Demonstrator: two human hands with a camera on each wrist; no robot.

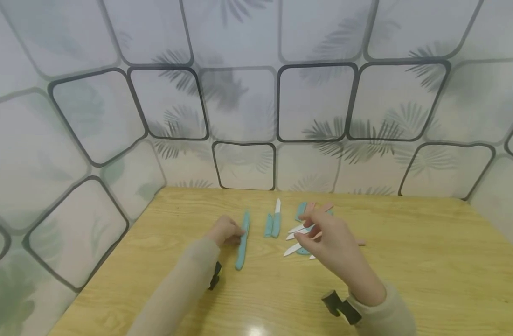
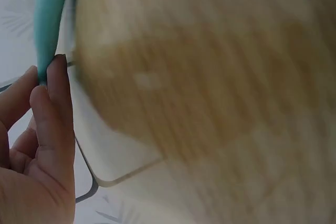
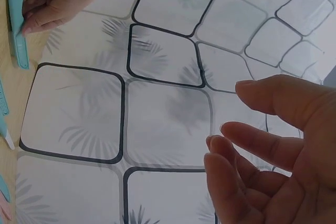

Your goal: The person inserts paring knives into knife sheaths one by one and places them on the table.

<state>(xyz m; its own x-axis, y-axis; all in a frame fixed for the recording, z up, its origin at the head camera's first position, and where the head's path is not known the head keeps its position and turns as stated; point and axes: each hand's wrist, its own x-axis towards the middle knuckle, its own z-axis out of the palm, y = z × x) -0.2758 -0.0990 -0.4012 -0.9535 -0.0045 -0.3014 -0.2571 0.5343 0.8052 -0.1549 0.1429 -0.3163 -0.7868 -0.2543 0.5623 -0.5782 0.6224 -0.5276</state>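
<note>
My left hand [image 1: 227, 230] pinches a teal paring knife [image 1: 242, 249] with its blade covered by a teal sheath, near the middle of the wooden table. In the left wrist view, fingertips [image 2: 59, 69] meet on both sides of the teal piece [image 2: 48, 19]. To its right lie a bare knife [image 1: 276, 225] with a white blade and teal handle, and a loose teal sheath [image 1: 268, 226] beside it. My right hand [image 1: 334, 238] hovers over a group of knives with nothing in its fingers. In the right wrist view, thumb and fingers [image 3: 262, 140] stand apart, loosely bent.
Several white-bladed knives [image 1: 293, 249] lie partly hidden under the right hand. Behind them are a teal sheath [image 1: 301, 211] and pink pieces [image 1: 310, 207]. The wooden table [image 1: 428, 261] meets a patterned wall [image 1: 244, 165] at the back and on the left.
</note>
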